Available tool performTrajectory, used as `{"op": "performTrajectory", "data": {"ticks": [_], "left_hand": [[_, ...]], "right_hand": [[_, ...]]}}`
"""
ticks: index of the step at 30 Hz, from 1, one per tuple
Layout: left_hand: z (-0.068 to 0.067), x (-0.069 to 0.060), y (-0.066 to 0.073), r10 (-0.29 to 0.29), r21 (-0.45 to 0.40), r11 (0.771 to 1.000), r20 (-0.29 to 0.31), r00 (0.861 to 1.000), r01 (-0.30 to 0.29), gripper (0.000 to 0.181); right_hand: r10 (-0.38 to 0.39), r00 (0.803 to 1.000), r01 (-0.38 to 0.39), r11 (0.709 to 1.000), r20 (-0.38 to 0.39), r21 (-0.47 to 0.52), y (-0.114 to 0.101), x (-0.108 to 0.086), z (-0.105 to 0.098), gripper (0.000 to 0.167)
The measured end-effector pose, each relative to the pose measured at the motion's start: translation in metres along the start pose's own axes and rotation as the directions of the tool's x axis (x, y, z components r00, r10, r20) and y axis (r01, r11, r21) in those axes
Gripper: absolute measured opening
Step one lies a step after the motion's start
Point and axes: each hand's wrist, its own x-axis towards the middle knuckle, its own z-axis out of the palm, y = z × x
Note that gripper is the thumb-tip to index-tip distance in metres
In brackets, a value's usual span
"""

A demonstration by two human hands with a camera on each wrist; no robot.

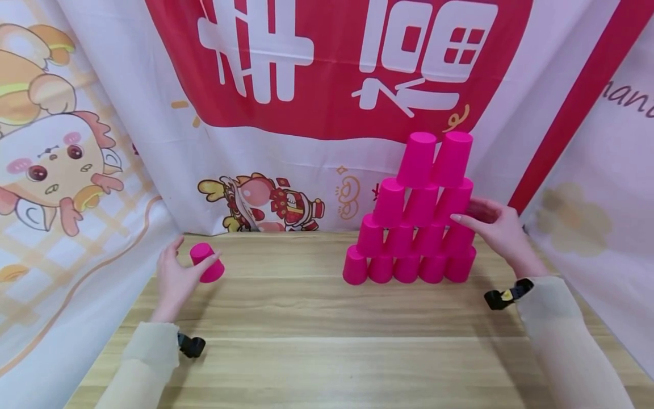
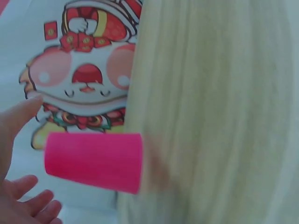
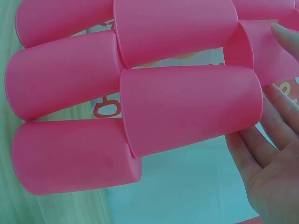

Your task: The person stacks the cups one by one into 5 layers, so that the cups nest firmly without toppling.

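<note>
Pink plastic cups [image 1: 407, 268] stand upside down in a stepped pyramid on the right of the table, with several in the bottom row and two at the top. My right hand [image 1: 495, 233] reaches round the pyramid's right side; its thumb lies before the right-hand cup [image 1: 453, 201] of the row below the top, its fingers partly behind. In the right wrist view those fingers [image 3: 275, 154] look extended beside the cups; contact is hard to tell. A single upside-down pink cup [image 1: 208, 264] stands at the left. Around it my left hand [image 1: 176, 275] is spread, thumb and fingers apart from it in the left wrist view.
A wood-grain table [image 1: 286, 363] lies beneath everything. Behind it hangs a printed cloth [image 1: 327, 165] with a cartoon figure and large white characters on red. More cloth [image 1: 41, 272] hangs at both sides. Each wrist wears a black camera [image 1: 191, 345].
</note>
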Motion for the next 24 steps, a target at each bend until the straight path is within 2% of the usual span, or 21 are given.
{"op": "performTrajectory", "data": {"ticks": [3, 6, 10, 13, 18, 24], "left_hand": [[-0.002, 0.0, -0.01, -0.046, -0.022, 0.999, 0.045, 0.998, 0.047, 0.105], [-0.002, 0.0, -0.017, -0.058, -0.034, 0.998, 0.081, 0.995, 0.061, 0.095], [-0.002, -0.001, -0.024, -0.052, -0.021, 0.998, 0.089, 0.995, 0.054, 0.074], [-0.001, 0.0, -0.029, -0.058, -0.015, 0.998, 0.092, 0.994, 0.06, 0.068], [0.0, 0.004, -0.034, -0.075, -0.018, 0.997, 0.138, 0.988, 0.079, 0.084], [0.003, 0.009, -0.032, -0.078, 0.001, 0.997, 0.19, 0.979, 0.079, 0.099]], "right_hand": [[0.005, 1.0, -0.005, 1.0, 0.001, -0.001, -0.001, 0.0, 0.0, 0.083], [0.002, 1.0, -0.002, 1.0, -0.005, 0.0, -0.004, 0.0, 0.001, 0.083], [-0.002, 1.0, 0.002, 1.0, -0.014, -0.001, -0.006, 0.0, 0.001, 0.082], [-0.004, 1.0, 0.004, 1.0, -0.015, 0.0, -0.007, 0.0, 0.002, 0.081], [-0.013, 1.0, 0.013, 1.0, -0.016, 0.008, -0.007, 0.0, 0.002, 0.079], [-0.02, 1.0, 0.02, 1.0, -0.017, 0.003, -0.006, 0.0, 0.001, 0.076]]}}
